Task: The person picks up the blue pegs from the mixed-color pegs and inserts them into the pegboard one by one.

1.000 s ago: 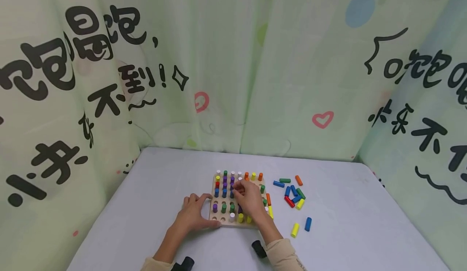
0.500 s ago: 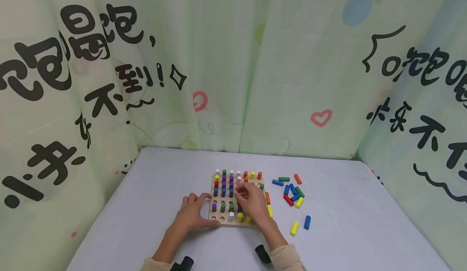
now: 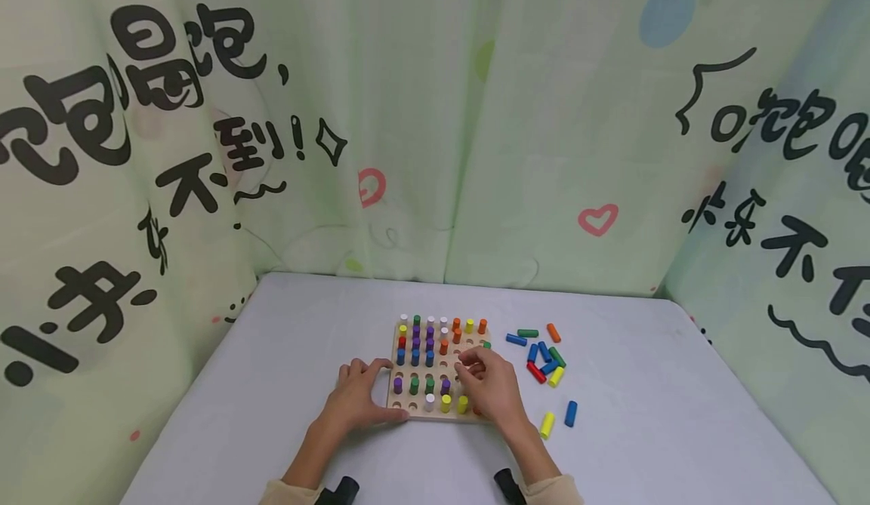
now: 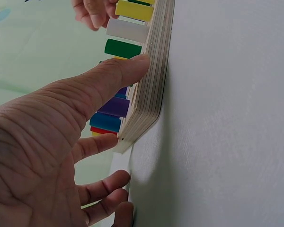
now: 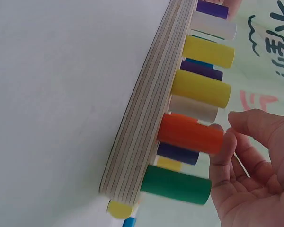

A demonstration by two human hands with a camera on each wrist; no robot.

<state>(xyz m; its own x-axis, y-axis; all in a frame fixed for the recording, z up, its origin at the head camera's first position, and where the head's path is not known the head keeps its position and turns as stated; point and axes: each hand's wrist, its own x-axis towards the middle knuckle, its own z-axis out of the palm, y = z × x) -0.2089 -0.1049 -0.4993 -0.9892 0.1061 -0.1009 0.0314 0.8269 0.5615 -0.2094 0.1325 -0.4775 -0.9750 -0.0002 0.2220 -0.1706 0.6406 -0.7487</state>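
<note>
A wooden pegboard (image 3: 435,417) lies flat on the table, with rows of coloured pegs upright in its holes. My left hand (image 3: 360,399) holds its near left corner, thumb along the front edge and index finger at the left side. Above the board's right half is my right hand (image 3: 492,384), its fingers loosely bent and nothing visible between thumb and index finger. Just left of those fingertips stands an orange peg (image 3: 444,347). In the right wrist view, another orange peg (image 5: 191,133) partly covers the fingertips. Part of the board's right side is hidden under this hand.
To the right of the board lie several loose pegs, among them a red peg (image 3: 536,372), a green peg (image 3: 527,333) and an orange peg (image 3: 553,332). Closer in are a yellow peg (image 3: 547,425) and a blue peg (image 3: 571,414). A printed curtain (image 3: 421,188) surrounds the table (image 3: 646,384).
My right hand has moved right, away from the middle of the board, and an orange peg stands uncovered where its fingertips were. The left hand keeps its hold on the corner.
</note>
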